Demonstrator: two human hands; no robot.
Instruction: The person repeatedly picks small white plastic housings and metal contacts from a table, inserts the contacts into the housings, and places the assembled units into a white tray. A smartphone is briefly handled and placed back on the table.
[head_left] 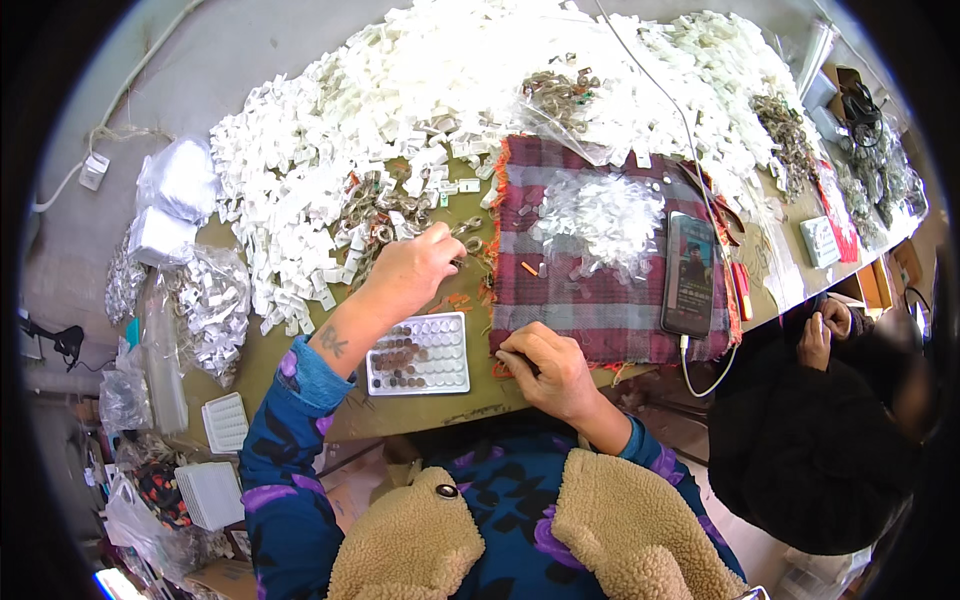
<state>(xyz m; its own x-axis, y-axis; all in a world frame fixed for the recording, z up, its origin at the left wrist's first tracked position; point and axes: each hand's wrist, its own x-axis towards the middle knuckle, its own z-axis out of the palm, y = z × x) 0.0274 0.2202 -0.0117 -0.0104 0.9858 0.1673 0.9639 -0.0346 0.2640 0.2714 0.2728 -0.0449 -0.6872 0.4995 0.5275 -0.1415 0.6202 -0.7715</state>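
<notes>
Above the table my left hand (415, 265) is closed in a pinch, with a small dark bit at its fingertips that I cannot make out. Just beyond it lies a heap of small brownish metal rings or clips (378, 215). My right hand (560, 375) rests by the near edge of a plaid cloth (600, 325), its fingers curled around a dark thing whose kind is hidden. Between my forearms sits a white plastic tray (455, 375) with rows of round pockets. Dark round pieces (400, 358) fill several pockets on its left side.
White plastic pieces (330, 140) are piled across the far table. Clear small pieces (600, 220) and a phone (690, 275) with a white cable lie on the cloth. Plastic bags (210, 300) stand at left. Another person in black (810, 450) sits at right.
</notes>
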